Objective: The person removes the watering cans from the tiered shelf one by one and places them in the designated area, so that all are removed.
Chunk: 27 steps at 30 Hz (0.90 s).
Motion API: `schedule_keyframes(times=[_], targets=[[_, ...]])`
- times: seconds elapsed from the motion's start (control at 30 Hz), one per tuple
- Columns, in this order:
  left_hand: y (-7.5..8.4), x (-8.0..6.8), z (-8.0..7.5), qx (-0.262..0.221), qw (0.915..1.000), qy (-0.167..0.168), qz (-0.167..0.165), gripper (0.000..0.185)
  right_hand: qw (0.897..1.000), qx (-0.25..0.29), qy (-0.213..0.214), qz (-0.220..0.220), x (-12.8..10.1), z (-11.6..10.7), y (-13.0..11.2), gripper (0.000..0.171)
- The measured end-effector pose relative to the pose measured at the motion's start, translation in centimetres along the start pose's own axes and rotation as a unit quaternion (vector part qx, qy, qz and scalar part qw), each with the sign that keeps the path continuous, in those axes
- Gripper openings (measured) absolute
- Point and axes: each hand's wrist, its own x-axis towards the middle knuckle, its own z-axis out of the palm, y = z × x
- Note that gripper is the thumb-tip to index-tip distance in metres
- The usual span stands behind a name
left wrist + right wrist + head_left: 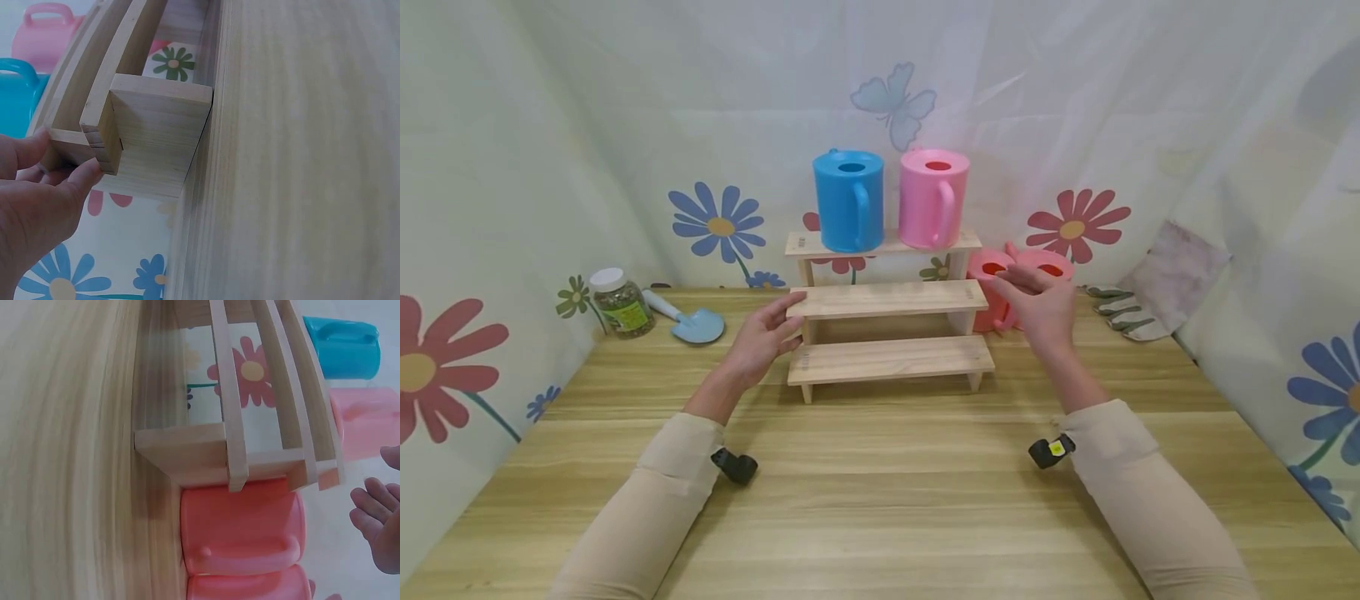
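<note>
A three-step wooden shelf (pixel 887 333) stands at the middle of the table. On its top step are a blue watering can (pixel 850 200) and a pink one (pixel 932 198). My left hand (pixel 786 321) pinches the left end of the middle step (pixel 109 134) between thumb and fingers. My right hand (pixel 1026 287) hovers with relaxed fingers by the shelf's right end, apart from it. Right behind that hand stand two coral watering cans (pixel 1051 267). In the right wrist view the coral cans (pixel 244 525) press against the shelf's side panel, and my fingers (pixel 375 512) show at the right edge.
A jar with a white lid (pixel 619 304) and a blue trowel (pixel 696 323) lie at the back left. Garden gloves (pixel 1123 315) and a cloth (pixel 1180 267) are at the back right. Flower-print curtains enclose the wooden table (pixel 880 500).
</note>
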Motion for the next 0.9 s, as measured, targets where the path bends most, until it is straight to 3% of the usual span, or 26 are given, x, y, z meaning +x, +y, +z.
schedule_keyframes(times=[0.3, 0.4, 0.57, 0.9], targets=[[0.3, -0.1, -0.2, -0.013, 0.9998, 0.008, -0.012, 0.046, 0.999, -0.029, -0.012, -0.025, 0.0, 0.7, -1.8, 0.044], [0.2, -0.3, -0.3, -0.013, 0.9998, 0.007, -0.011, 0.048, 0.999, -0.011, -0.026, -0.027, 0.4, 1.5, -2.9, 0.044], [-0.1, -0.3, -0.2, -0.016, 0.9998, -0.001, -0.008, 0.049, 0.999, 0.016, -0.027, -0.020, 1.7, 3.2, -4.9, 0.049], [0.4, -0.1, 0.1, -0.021, 0.9997, -0.005, -0.011, 0.050, 0.999, 0.039, -0.007, -0.031, 5.0, 6.6, -6.8, 0.041]])
